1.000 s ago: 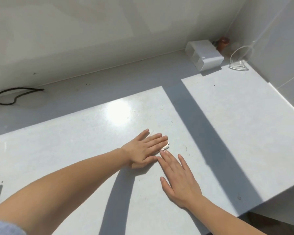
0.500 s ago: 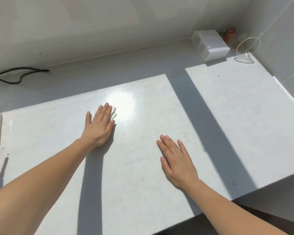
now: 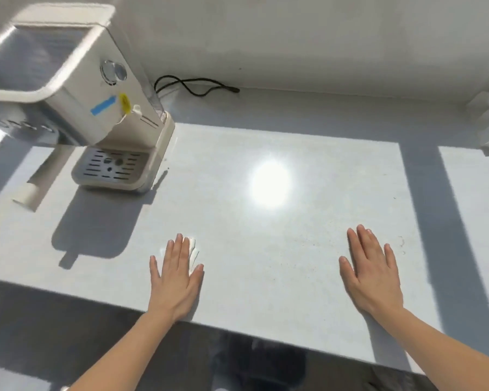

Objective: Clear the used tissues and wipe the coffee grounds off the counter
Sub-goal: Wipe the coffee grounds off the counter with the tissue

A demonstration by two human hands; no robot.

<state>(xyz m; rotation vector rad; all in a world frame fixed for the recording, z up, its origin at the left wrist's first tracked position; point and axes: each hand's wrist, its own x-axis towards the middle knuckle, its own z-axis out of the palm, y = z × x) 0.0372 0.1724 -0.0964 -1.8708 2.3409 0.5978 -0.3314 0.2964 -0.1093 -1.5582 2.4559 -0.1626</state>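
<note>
Since half a second ago the left hand (image 3: pixel 176 277) slid toward seven o'clock, flat atop one white tissue (image 3: pixel 192 251) pointing twelve o'clock; right hand (image 3: pixel 371 270) flat, empty, on the pale tabletop (image 3: pixel 266 277)

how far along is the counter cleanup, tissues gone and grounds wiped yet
Looks mostly done: no loose tissues lie on the counter. In hand: the left hand presses a white tissue flat on the surface, wiping; the right hand rests flat and empty. Left: faint dark specks between the hands, then binning that tissue.
</note>
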